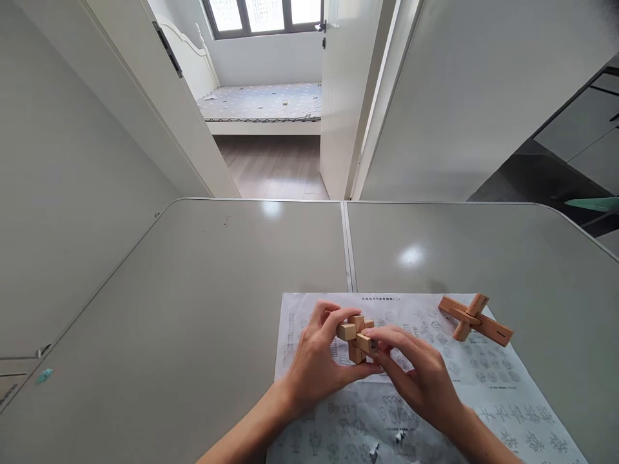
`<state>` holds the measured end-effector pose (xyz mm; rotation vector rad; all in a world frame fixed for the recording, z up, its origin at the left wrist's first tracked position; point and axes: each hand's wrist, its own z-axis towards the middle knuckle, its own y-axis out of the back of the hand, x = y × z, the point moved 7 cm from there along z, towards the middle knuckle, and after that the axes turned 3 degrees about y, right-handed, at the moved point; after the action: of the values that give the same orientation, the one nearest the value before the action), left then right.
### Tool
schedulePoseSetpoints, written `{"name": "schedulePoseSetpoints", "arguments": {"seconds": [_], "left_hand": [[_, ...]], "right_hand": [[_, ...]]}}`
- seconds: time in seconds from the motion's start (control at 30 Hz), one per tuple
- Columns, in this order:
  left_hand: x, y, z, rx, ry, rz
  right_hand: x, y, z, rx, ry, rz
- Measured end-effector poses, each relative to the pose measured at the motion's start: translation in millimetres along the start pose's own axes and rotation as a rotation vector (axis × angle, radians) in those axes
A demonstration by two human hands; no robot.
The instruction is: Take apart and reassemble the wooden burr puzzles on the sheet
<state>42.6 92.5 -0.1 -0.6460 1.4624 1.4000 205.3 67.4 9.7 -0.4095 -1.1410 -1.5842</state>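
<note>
A light wooden burr puzzle (pixel 356 339) of interlocking bars is held just above a printed sheet. My left hand (pixel 316 348) closes around it from the left, fingers over the top and thumb under its lower end. With thumb and fingertips, my right hand (pixel 418 370) pinches a bar at the puzzle's front right, whose end bears a dark mark. Part of the puzzle is hidden by the fingers. The printed sheet (pixel 512 412) shows rows of small line drawings of puzzles and lies beneath both hands.
A reddish-brown wooden cross-shaped puzzle (pixel 474 319) rests on the sheet's upper right corner. Small grey scraps (pixel 374 452) lie on the lower sheet. The grey table (pixel 193 322) has a central seam and a teal bit (pixel 44 375) at left. A doorway and bed (pixel 264 103) stand beyond.
</note>
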Motion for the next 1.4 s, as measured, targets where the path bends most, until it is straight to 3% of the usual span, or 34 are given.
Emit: {"name": "schedulePoseSetpoints", "arguments": {"seconds": [0.23,0.37,0.73,0.97,1.13,1.4], "left_hand": [[6.4,-7.2,0.2,0.108,0.116,-0.092],[9.8,-6.2,1.7,0.155,0.203,-0.231],[6.9,-10.7,1.2,0.256,0.222,-0.55],[-0.7,-8.5,2.5,0.257,0.149,-0.533],[-3.8,-3.7,3.8,0.23,0.059,-0.415],[-9.2,-1.3,-2.4,0.126,-0.147,-0.25]], "right_hand": [[-3.5,2.4,-0.5,-0.058,-0.024,0.02],[-15.6,4.1,-3.2,-0.125,-0.154,0.017],[-12.0,-13.5,-2.8,0.14,-0.158,0.07],[-9.6,-17.1,-2.7,0.199,-0.236,0.2],[-10.0,-22.7,-5.4,0.202,-0.43,0.434],[-16.9,-56.3,-28.8,0.274,-0.842,1.156]]}}
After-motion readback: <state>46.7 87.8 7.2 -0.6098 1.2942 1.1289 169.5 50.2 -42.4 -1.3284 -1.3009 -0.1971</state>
